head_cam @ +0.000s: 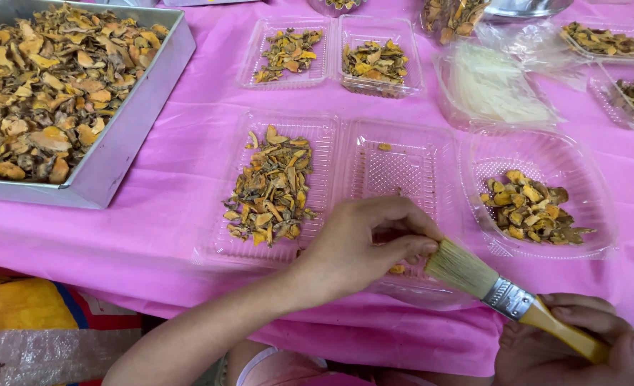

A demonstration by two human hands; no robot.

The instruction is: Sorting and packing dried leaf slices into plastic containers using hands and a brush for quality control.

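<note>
while our left hand pinches a small piece over the open clamshell tray | our right hand grips a paintbrush, bristles beside that tray | dried orange slices fill its left half

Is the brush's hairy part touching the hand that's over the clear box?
Touching. The head view shows the brush bristles pressed against the left hand's fingertips, no gap between them.

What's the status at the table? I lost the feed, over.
Left hand pinches a small dried piece by the open clamshell tray. Right hand grips paintbrush, bristles touching left fingertips. Dried slices heaped in tray's left half. Nothing obstructing.
</note>
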